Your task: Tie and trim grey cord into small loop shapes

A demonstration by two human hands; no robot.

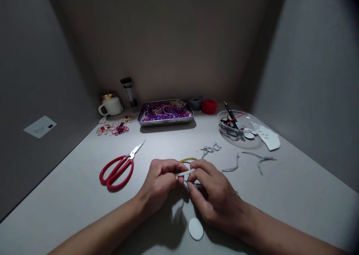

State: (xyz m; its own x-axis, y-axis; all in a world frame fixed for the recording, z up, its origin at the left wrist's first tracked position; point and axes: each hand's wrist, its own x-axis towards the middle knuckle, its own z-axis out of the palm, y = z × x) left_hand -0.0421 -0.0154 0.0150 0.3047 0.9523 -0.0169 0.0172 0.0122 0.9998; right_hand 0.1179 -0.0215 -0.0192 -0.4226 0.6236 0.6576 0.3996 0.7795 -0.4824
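1. Left hand (160,184) is curled closed, thumb and forefinger pinching the near end of a thin white strip (185,172) just above the counter (70,195).
2. Right hand (214,195) is likewise closed on the strip's other end; fingertips of both hands meet at the middle, the strip spanning between them.
3. A yellow loop (187,159) shows directly behind the knuckles; whether it is touched cannot be told.
4. A white oval piece (195,229) lies flat on the counter below the right hand, apart from it.
5. Red-handled scissors (119,169) lie left of the left hand, near but not touching.
6. Grey cord scraps (252,159) lie to the right; a metal tray of beads (165,113) stands well beyond.
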